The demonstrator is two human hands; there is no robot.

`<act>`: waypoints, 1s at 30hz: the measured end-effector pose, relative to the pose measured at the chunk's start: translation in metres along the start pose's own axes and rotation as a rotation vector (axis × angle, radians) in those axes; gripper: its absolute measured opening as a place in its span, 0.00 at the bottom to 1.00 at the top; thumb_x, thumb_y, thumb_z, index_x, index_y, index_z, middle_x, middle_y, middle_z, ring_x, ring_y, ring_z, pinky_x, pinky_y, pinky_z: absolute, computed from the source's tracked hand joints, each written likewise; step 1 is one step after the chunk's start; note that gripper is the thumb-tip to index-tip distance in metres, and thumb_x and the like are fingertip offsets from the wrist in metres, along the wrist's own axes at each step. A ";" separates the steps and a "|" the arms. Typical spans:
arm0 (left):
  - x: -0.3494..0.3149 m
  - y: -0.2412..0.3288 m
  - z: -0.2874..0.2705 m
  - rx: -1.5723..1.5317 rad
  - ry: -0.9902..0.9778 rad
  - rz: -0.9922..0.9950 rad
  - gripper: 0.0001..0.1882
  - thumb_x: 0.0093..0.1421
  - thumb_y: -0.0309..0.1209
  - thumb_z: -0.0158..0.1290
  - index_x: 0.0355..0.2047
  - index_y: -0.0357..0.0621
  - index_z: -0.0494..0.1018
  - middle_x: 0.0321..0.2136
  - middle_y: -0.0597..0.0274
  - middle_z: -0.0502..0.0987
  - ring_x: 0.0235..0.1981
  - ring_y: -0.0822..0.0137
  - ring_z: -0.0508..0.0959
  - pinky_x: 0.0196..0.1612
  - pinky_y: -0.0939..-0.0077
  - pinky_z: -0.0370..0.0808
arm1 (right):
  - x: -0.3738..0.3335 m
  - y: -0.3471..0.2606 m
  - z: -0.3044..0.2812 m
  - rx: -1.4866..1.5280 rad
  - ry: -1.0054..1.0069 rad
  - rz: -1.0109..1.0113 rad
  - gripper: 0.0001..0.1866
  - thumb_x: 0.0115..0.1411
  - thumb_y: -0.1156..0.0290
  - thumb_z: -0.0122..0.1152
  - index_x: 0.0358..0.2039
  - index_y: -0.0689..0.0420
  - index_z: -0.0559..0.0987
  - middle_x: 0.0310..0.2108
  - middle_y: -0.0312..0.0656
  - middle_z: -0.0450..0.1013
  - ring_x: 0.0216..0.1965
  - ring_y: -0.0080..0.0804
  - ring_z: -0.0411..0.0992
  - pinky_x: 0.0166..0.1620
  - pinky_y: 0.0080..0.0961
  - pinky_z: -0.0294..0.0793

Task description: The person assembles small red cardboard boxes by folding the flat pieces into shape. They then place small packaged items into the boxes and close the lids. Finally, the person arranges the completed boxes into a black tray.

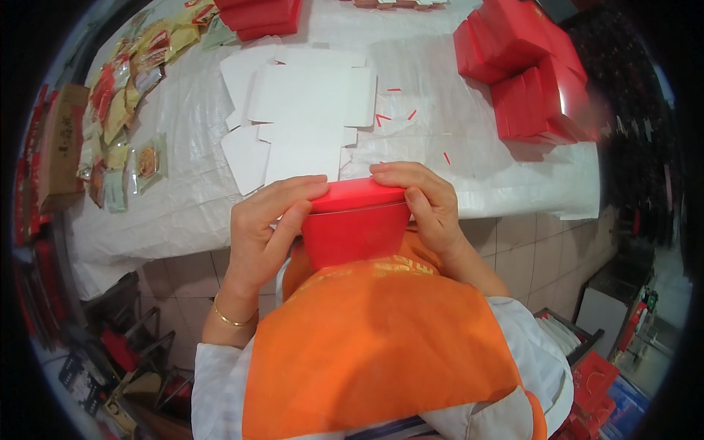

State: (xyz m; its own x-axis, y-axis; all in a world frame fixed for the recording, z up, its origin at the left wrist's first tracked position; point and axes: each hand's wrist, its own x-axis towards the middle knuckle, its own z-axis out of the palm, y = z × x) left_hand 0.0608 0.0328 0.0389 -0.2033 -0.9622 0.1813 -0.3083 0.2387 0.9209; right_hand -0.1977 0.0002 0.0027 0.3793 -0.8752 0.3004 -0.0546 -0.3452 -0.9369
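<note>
Right now both my hands are clamped on a red box, pressed close against my orange apron.

My left hand (pixel 268 220) grips its nine o'clock edge and my right hand (pixel 425 202) its three o'clock edge, thumbs on the rim of the red box (pixel 356 224), probably to square it. Flat white card blanks (pixel 301 117) lie at twelve o'clock on the table (pixel 469 169); finished red boxes (pixel 528 73) are stacked at two o'clock.

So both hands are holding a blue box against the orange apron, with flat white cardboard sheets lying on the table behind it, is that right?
Not quite: the box is red, not blue. The head view shows the left hand and right hand holding it against the orange apron, with flat white cardboard sheets lying on the table behind it.
</note>
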 end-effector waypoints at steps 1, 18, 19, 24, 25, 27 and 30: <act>-0.002 -0.001 0.000 0.017 -0.005 0.013 0.14 0.66 0.24 0.46 0.45 0.35 0.80 0.45 0.49 0.81 0.43 0.62 0.82 0.44 0.75 0.77 | -0.001 0.000 -0.002 0.019 -0.022 -0.002 0.15 0.66 0.74 0.45 0.45 0.65 0.80 0.49 0.51 0.76 0.51 0.41 0.75 0.55 0.32 0.72; 0.006 -0.060 0.077 -0.421 0.352 -0.272 0.11 0.70 0.28 0.44 0.52 0.42 0.65 0.63 0.50 0.62 0.61 0.61 0.64 0.64 0.66 0.60 | -0.041 0.044 0.035 -0.035 0.102 0.281 0.41 0.63 0.71 0.56 0.72 0.59 0.47 0.68 0.55 0.53 0.68 0.50 0.53 0.68 0.38 0.53; 0.014 -0.056 0.080 -0.439 0.335 -0.279 0.11 0.71 0.28 0.43 0.52 0.43 0.65 0.63 0.51 0.62 0.62 0.62 0.64 0.65 0.66 0.60 | -0.037 0.039 0.027 -0.058 0.066 0.249 0.42 0.63 0.71 0.55 0.72 0.59 0.46 0.69 0.55 0.52 0.69 0.50 0.52 0.69 0.37 0.51; 0.085 -0.004 0.101 -0.451 0.207 0.066 0.29 0.71 0.39 0.43 0.68 0.47 0.51 0.67 0.52 0.55 0.65 0.58 0.62 0.62 0.62 0.65 | 0.003 0.020 -0.068 -0.026 0.336 0.292 0.40 0.65 0.65 0.56 0.72 0.62 0.49 0.71 0.51 0.50 0.72 0.37 0.47 0.71 0.31 0.46; 0.092 0.013 0.101 -0.508 0.164 0.081 0.35 0.70 0.42 0.44 0.72 0.48 0.44 0.69 0.53 0.51 0.65 0.55 0.62 0.61 0.60 0.66 | 0.017 0.003 -0.094 -0.018 0.388 0.340 0.40 0.66 0.63 0.56 0.71 0.63 0.50 0.71 0.52 0.50 0.72 0.38 0.48 0.71 0.30 0.46; 0.094 0.010 0.095 -0.419 0.172 0.134 0.34 0.69 0.38 0.44 0.71 0.47 0.44 0.69 0.53 0.50 0.65 0.56 0.62 0.60 0.61 0.67 | 0.037 -0.007 -0.153 -0.394 0.510 0.084 0.38 0.67 0.60 0.54 0.71 0.63 0.52 0.71 0.54 0.50 0.72 0.42 0.49 0.71 0.33 0.47; 0.074 -0.007 0.084 -0.323 0.211 0.053 0.29 0.67 0.30 0.46 0.67 0.40 0.55 0.64 0.53 0.61 0.62 0.61 0.66 0.57 0.68 0.68 | 0.072 -0.006 -0.250 -0.446 0.665 0.115 0.36 0.67 0.60 0.54 0.70 0.60 0.55 0.69 0.56 0.54 0.68 0.45 0.55 0.69 0.35 0.52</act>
State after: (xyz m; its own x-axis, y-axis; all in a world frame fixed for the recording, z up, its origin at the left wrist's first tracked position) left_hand -0.0302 -0.0294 0.0166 -0.0055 -0.9636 0.2672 0.0131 0.2671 0.9636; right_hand -0.4006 -0.1454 0.0749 -0.2726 -0.8832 0.3817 -0.4764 -0.2208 -0.8511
